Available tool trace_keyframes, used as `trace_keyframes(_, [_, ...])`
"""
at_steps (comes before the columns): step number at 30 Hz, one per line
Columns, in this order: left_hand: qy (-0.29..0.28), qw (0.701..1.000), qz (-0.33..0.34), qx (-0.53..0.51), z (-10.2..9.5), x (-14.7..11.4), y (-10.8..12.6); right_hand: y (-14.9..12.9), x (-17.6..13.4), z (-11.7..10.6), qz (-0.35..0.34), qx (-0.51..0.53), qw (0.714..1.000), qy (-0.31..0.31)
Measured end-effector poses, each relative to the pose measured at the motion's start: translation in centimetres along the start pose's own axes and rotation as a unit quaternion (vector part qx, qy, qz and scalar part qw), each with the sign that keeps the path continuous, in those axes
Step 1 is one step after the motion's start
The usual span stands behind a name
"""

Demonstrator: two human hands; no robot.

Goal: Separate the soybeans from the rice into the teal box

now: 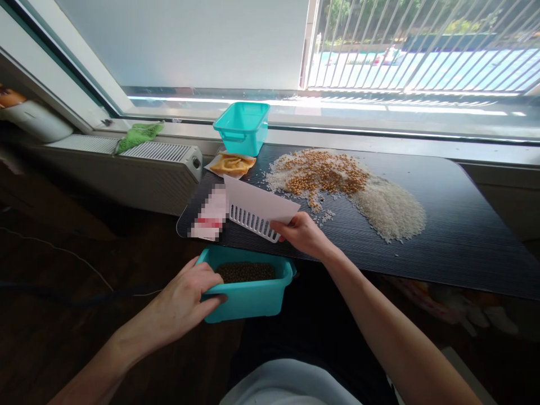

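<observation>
My left hand (185,292) grips the left end of a teal plastic bin (248,304) held just off the table's front edge. Small dark greenish beans (247,273) cover its bottom. In my right hand (306,233), pinched at the right end, is a white slotted plastic piece (248,221), tilted above the table's front edge. Its upper part is a plain pale panel (261,198); whether that is a separate sheet I cannot tell. Behind it, golden round beans (324,174) lie scattered over a spread heap of white rice (392,211).
Another teal bin (240,135) stands at the back of the dark table (455,225), by the window. A folded yellow cloth (232,164) and a partly blurred packet (211,211) lie on the left end. A green cloth (141,135) rests on the radiator (126,169).
</observation>
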State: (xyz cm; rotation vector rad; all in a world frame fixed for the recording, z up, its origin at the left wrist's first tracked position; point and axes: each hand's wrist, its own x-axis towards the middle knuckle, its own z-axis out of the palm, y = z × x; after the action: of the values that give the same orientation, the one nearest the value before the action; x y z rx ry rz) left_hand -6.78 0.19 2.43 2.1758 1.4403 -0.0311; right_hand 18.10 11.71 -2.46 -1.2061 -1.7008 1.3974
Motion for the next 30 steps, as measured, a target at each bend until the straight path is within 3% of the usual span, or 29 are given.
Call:
trace_keyframes(10, [0.008,0.999,-0.001,0.043,-0.3,-0.6,-1.2,-0.5,-1.0,0.5,0.039,0.066,0.996,-0.049])
trace_keyframes(14, [0.004,0.999,-0.013,0.048,-0.2,-0.7,-1.5,-1.4,-2.3,-0.3,0.049,0.070,0.991,-0.100])
trace_keyframes(16, [0.000,0.999,-0.016,0.044,-0.3,-0.7,-1.4,-1.8,-2.8,-1.2,0.040,0.063,0.993,-0.096])
trace_keyframes(18, [-0.001,0.999,-0.020,0.036,-0.3,-0.7,-1.1,-2.0,-3.3,-2.3,0.025,0.032,0.997,-0.059])
trace_keyframes(21, [-0.004,1.000,-0.018,0.021,-0.4,-0.6,-0.7,-2.1,-3.6,-4.3,-0.002,-0.043,0.997,0.058])
trace_keyframes(25, [-0.005,1.000,-0.017,0.000,-0.2,-0.4,0.1,-1.9,-3.9,-6.4,-0.011,-0.151,0.965,0.212])
trace_keyframes(30, [-0.034,0.999,-0.003,-0.028,0.0,0.1,1.5,-1.5,-4.1,-7.3,-0.022,-0.225,0.943,0.243])
